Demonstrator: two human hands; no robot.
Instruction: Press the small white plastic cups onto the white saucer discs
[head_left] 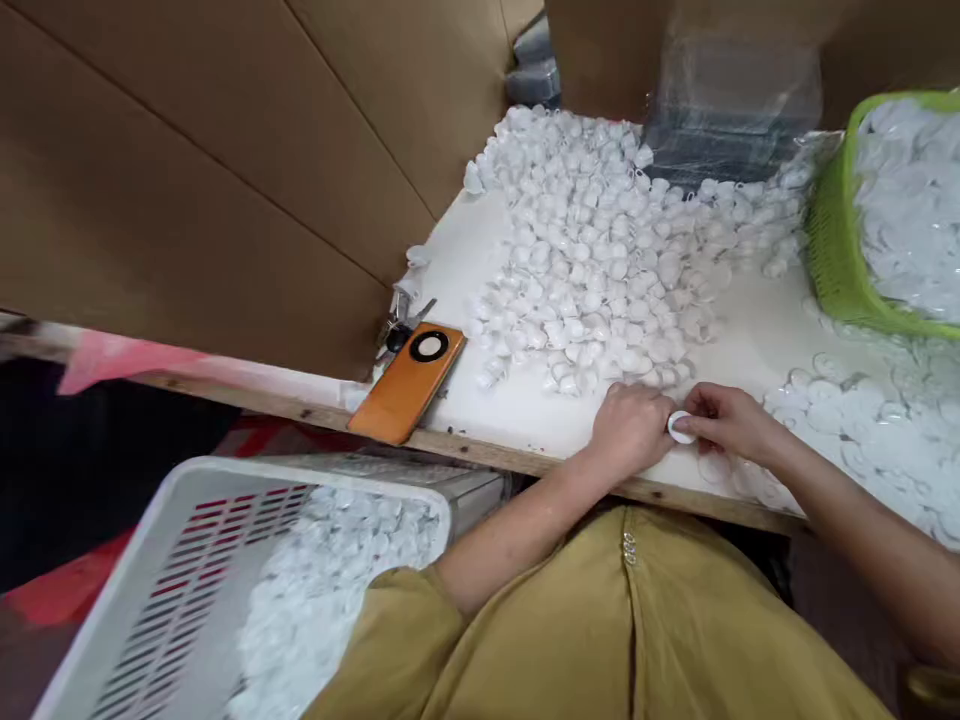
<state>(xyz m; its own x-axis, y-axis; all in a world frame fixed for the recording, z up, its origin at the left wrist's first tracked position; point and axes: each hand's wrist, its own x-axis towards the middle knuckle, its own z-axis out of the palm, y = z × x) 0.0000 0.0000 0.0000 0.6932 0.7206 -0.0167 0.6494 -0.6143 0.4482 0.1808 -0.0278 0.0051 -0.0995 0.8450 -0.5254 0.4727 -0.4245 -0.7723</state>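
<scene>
Both hands meet on one small white cap at the tabletop's near edge.

The left hand rests knuckles-up, forearm crossing the edge; the right hand reaches in from the right. Each grip pinches narrowly on the white cap held between them, just above the tabletop. A heap of white pieces lies just behind, flat discs to the right, an orange phone well left.
</scene>
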